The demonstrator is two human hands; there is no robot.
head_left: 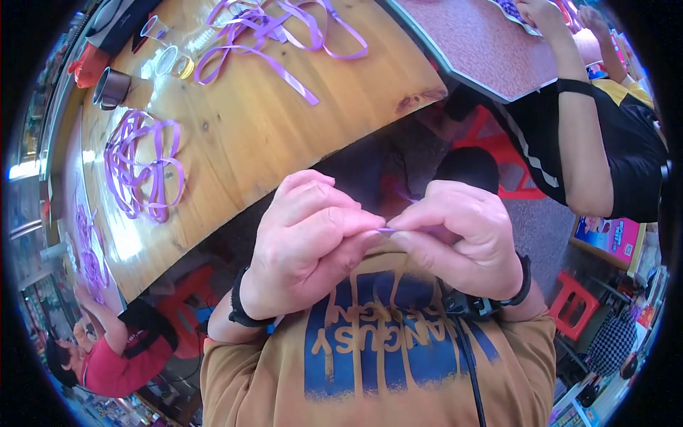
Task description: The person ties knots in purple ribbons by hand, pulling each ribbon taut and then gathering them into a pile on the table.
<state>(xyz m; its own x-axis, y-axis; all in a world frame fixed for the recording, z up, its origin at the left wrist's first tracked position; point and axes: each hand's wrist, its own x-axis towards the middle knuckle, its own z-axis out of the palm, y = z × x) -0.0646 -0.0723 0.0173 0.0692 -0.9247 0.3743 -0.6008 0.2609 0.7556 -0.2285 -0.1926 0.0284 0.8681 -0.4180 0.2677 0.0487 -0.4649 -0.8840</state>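
Note:
In front of my chest, my left hand (304,245) and my right hand (466,238) come close together, thumbs and forefingers pinched. A thin strip of purple ribbon (386,230) shows in the small gap between the fingertips, with both hands closed on it. The rest of this ribbon is mostly hidden by my fingers and palms. Beyond my hands, a loose pile of purple ribbon (267,28) lies at the far side of the wooden table (249,135). A second tangled bundle of ribbon (146,167) rests on the table's left part.
A dark metal cup (112,88), a clear plastic cup (153,28) and a roll of tape (183,67) stand at the table's far left. One person (590,142) works at a pink-topped table (491,43) on the right, another (121,356) at lower left. Red stools (573,306) stand around.

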